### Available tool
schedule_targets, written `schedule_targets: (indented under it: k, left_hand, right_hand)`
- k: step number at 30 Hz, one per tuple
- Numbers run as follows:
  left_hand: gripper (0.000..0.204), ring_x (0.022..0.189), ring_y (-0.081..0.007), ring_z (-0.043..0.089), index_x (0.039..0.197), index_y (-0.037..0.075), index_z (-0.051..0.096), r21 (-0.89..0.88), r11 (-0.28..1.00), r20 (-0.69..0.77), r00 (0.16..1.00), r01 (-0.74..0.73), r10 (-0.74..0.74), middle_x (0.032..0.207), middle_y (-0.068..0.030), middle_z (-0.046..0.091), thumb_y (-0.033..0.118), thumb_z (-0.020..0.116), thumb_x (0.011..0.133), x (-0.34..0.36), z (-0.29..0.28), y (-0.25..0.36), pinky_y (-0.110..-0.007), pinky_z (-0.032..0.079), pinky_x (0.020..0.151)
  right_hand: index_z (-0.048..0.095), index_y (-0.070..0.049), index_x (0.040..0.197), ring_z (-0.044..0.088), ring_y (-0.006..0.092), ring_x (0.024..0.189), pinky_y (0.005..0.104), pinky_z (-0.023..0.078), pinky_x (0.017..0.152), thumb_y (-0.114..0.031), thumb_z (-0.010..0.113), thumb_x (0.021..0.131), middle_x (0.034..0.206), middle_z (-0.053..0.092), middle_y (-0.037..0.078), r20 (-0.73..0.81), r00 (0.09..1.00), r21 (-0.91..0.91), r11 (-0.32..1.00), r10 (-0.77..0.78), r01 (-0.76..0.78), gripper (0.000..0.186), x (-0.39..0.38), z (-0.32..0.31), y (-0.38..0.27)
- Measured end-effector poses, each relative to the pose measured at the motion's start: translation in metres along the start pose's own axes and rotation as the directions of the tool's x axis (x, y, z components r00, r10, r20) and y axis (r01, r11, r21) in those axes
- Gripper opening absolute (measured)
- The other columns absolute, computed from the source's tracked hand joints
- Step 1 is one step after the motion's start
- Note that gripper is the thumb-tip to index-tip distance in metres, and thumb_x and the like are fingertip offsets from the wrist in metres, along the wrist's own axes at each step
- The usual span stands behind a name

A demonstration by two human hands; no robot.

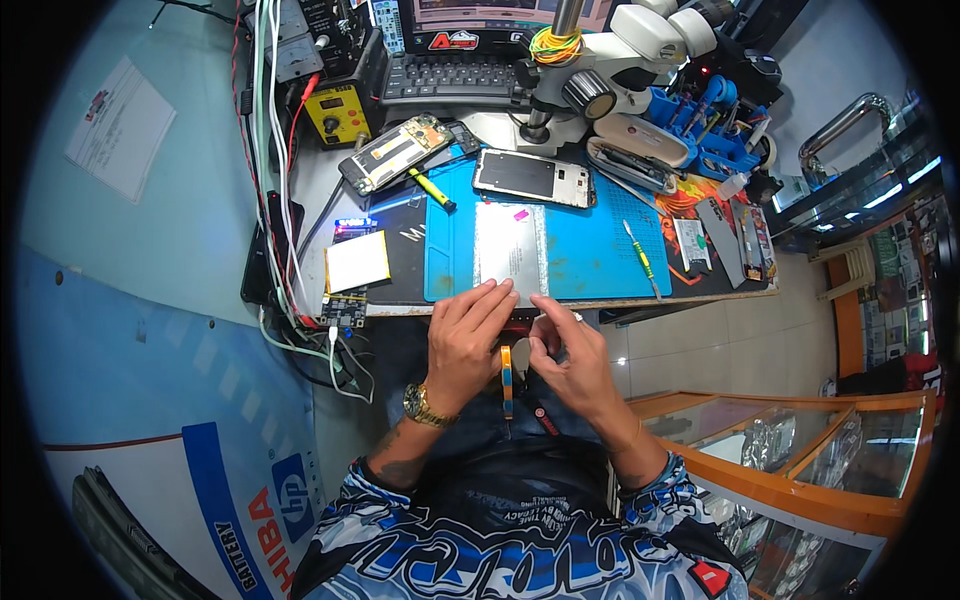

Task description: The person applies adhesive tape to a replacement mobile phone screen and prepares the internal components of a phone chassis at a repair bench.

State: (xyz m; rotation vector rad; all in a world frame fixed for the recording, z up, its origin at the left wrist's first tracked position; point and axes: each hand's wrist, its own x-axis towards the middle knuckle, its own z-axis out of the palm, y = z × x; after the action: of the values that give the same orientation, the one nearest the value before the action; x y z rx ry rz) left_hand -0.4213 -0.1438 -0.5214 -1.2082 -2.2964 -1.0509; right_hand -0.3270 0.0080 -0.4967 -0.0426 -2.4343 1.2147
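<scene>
Silver in colour, a flat rectangular pack [511, 247] lies on the blue mat [590, 275], close to the near edge of the bench [400, 309], with shiny crinkled sides and a small pink mark near its far end. From my distant seat I see the left hand [467, 328] laid over its near part, the fingers stretched and side by side, not curled around anything that I can see. The right hand [570, 362] is beside the near right corner, half closed, with the thumb and the index finger near each other; I cannot tell whether it has hold of something. Between the two hands I find a narrow yellow-orange strip [507, 382], and next to it a pale rounded thing [521, 357], which I cannot identify.

Beyond the pack, an opened phone [533, 178] rests at the far side of the mat, and a second opened phone [398, 155] lies to its left, near a yellow-green screwdriver [433, 190]. On the right part of the mat I see a slim green tool [640, 257]. A white microscope [640, 45] stands behind, beside a blue organizer [722, 150].
</scene>
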Motion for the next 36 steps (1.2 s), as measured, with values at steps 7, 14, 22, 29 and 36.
schedule_targets:
  k: [7, 14, 22, 29, 36]
  left_hand:
    - [0.062, 0.112, -0.0288, 0.065, 0.127, 0.005, 0.067, -0.069, 0.994, -0.011, 0.996, 0.088, -0.089, 0.12, -0.0151, 0.069, 0.019, 0.085, 0.07, 0.0, 0.004, 0.001, -0.041, 0.046, 0.09]
    - [0.049, 0.124, -0.033, 0.06, 0.116, 0.004, 0.065, -0.007, 1.0, 0.064, 0.998, 0.013, -0.013, 0.128, -0.0144, 0.068, 0.015, 0.086, 0.073, 0.005, 0.004, 0.005, -0.044, 0.044, 0.097]
    - [0.049, 0.129, -0.0341, 0.057, 0.118, 0.004, 0.065, 0.047, 0.994, 0.129, 0.987, -0.098, 0.091, 0.135, -0.0169, 0.062, 0.019, 0.084, 0.075, 0.012, -0.002, -0.007, -0.046, 0.043, 0.096]
    - [0.044, 0.121, -0.0401, 0.057, 0.123, 0.002, 0.063, 0.08, 0.996, -0.172, 0.984, -0.036, 0.049, 0.134, -0.0226, 0.058, 0.009, 0.075, 0.081, -0.037, 0.0, -0.01, -0.049, 0.048, 0.095]
    - [0.047, 0.104, -0.0306, 0.062, 0.125, 0.003, 0.064, -0.23, 0.819, 0.085, 0.85, 0.525, -0.521, 0.117, -0.0177, 0.064, -0.002, 0.059, 0.079, -0.119, 0.017, -0.019, -0.038, 0.053, 0.084]
  right_hand:
    - [0.057, -0.004, 0.136, 0.052, 0.0081, 0.071, 0.0242, 0.048, 0.067, 0.008, 0.07, 0.08, 0.084, 0.062, 0.0, -0.097, 0.975, 0.267, 0.949, 0.199, -0.167, 0.058, -0.002, -0.019, 0.004]
    - [0.058, 0.003, 0.128, 0.058, 0.0072, 0.076, 0.0231, 0.05, 0.071, 0.003, 0.064, 0.091, 0.084, 0.061, 0.0, -0.723, 0.647, 0.311, 0.95, 0.243, -0.009, 0.038, 0.017, -0.133, 0.04]
    - [0.07, -0.001, 0.113, 0.065, 0.0143, 0.068, 0.0279, 0.05, 0.06, -0.006, 0.07, 0.08, 0.082, 0.069, 0.006, -0.799, 0.417, 0.264, 0.876, 0.433, -0.403, 0.034, 0.012, -0.307, 0.206]
    - [0.074, -0.005, 0.099, 0.073, 0.0267, 0.079, 0.042, 0.055, 0.069, -0.017, 0.079, 0.075, 0.087, 0.074, 0.015, -0.818, 0.498, -0.362, 0.416, 0.287, -0.834, 0.028, 0.039, -0.294, 0.241]
    - [0.069, -0.008, 0.119, 0.066, 0.0349, 0.106, 0.0478, 0.052, 0.091, -0.032, 0.079, 0.076, 0.112, 0.07, 0.015, -0.806, 0.565, -0.495, 0.319, 0.18, -0.808, 0.05, 0.033, -0.28, 0.225]
